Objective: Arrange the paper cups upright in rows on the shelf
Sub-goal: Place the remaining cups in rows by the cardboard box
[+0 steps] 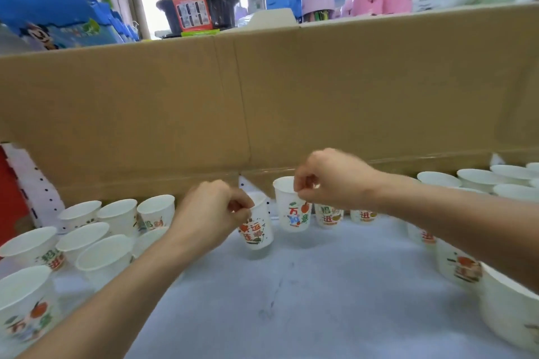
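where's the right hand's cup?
Head view, centre: upright cup, rim pinched by the right hand, before the cardboard wall, just right of the left hand's tilted cup.

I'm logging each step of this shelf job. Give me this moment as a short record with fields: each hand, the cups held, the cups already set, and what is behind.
left hand: pinches rim of printed cup, slightly tilted
right hand: pinches rim of second cup, near upright
set cups: left group and right group, upright on the shelf
behind: cardboard wall
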Motion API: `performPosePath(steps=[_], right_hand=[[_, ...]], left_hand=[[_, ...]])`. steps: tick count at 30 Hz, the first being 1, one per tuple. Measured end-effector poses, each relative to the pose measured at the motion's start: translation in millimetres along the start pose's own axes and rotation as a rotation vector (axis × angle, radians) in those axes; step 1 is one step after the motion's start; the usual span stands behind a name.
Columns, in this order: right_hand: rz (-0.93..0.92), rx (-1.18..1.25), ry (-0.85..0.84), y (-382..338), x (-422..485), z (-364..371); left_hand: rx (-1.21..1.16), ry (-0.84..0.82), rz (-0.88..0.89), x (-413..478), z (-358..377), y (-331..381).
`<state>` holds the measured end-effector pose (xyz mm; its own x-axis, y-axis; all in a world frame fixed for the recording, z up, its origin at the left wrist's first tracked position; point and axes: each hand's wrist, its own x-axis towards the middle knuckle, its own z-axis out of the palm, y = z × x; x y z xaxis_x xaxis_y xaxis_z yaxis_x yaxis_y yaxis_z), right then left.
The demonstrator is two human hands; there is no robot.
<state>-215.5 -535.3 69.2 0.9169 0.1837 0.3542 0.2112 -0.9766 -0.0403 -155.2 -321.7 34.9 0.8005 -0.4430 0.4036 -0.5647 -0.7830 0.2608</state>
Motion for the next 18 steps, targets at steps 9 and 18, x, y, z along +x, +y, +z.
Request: performPosePath(steps=[9, 18], right_hand=[[0.124, -0.181, -0.159, 62, -84, -18], [0.086, -0.246, -0.109, 85, -91, -7]], left_hand=[[-0.063, -0.117, 0.265, 2, 45, 95], [0.009, -0.072, 0.268, 9, 61, 122]])
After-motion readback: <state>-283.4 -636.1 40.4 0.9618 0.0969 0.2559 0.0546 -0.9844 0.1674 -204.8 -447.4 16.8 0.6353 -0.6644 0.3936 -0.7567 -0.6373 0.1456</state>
